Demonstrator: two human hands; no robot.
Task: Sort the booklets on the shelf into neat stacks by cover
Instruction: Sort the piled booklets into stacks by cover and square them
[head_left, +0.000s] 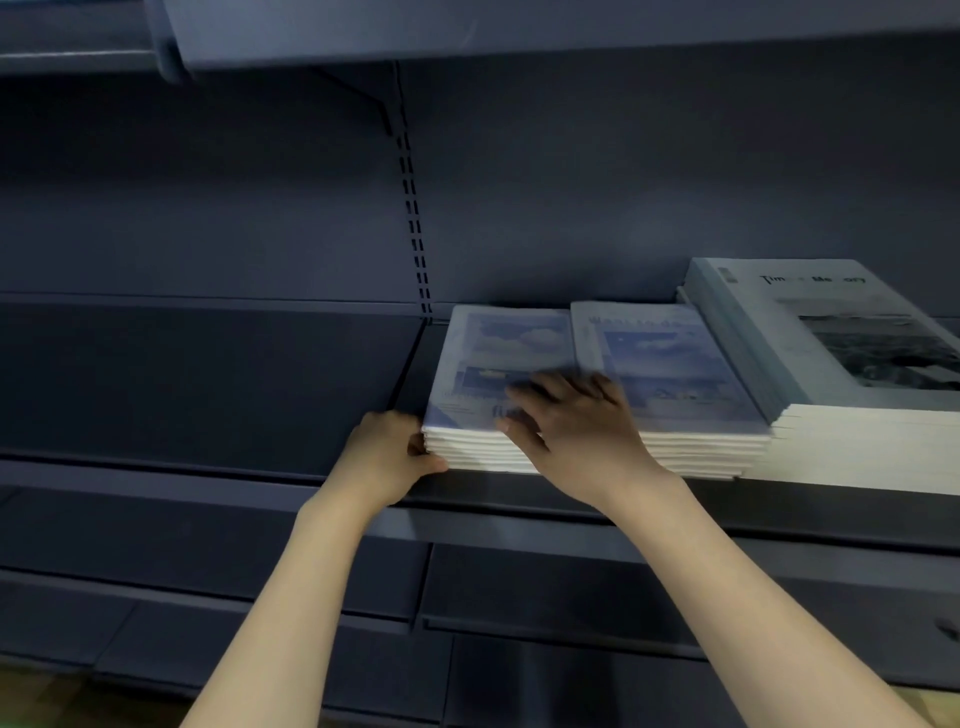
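Hands square a stack of blue sky-cover paper booklets (506, 395) on the dark shelf (208, 389): my left hand (387, 457) grips its near-left corner; my right hand (566, 431) presses flat, fingers spread, on top.

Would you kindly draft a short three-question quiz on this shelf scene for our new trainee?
1. True or false: the right hand lies on top of the left blue-cover stack.
2. What does the left hand touch? A) the grey-cover stack B) the left blue-cover stack's front left corner C) the upper shelf
3. Fill in: the tallest stack is the ____-cover one.

Key: 1 true; 2 B; 3 grey.
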